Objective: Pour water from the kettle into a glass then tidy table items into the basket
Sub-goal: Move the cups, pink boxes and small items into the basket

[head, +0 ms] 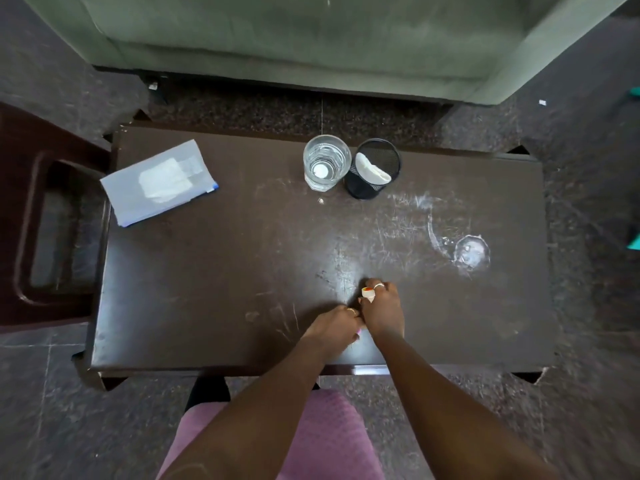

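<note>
Hands met over the near edge of a scuffed dark brown wooden table (214, 271). Right hand (382, 313) pinched a small white cylinder with an orange-red top (367, 293) between thumb and fingers, just above the tabletop. Left hand (334, 325) curled loosely beside it, fingers touching the right hand; whether holding anything could not be told. Clear faceted glass holding water (326, 162) stood at the table's far edge, touching a black wire-mesh basket (374, 169) with something white inside. Pale blue translucent zip pouch (159, 181) lay at the table's far left corner. Wet ring (471, 252) marked the table's right side. Green sofa (311, 43) beyond the table.
</note>
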Demonstrator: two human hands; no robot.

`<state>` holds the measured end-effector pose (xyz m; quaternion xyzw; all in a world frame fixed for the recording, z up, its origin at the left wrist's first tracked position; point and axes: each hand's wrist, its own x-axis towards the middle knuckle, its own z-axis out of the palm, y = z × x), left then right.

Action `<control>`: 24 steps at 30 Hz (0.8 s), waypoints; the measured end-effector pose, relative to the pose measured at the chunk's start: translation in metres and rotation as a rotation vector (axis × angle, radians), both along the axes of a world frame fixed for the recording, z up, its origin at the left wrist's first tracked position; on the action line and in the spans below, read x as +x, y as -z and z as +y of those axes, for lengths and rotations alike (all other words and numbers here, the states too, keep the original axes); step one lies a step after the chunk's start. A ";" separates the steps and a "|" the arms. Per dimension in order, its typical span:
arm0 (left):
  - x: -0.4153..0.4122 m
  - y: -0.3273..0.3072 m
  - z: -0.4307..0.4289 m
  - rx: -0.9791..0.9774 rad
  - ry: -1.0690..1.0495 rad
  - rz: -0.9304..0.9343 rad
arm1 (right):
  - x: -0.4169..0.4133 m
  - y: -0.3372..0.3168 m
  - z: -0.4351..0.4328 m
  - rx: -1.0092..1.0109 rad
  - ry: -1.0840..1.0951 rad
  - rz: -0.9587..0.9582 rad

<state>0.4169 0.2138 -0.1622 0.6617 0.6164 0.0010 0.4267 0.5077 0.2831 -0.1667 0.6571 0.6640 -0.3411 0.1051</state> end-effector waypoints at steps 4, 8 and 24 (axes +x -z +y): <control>-0.010 0.002 -0.006 0.058 -0.058 -0.027 | -0.009 -0.002 0.000 0.045 0.082 0.036; -0.039 -0.003 -0.011 0.098 -0.208 -0.076 | -0.032 -0.007 -0.006 0.034 0.136 0.123; -0.289 -0.080 -0.118 0.622 -1.441 0.185 | -0.320 -0.073 -0.096 0.058 -0.481 0.558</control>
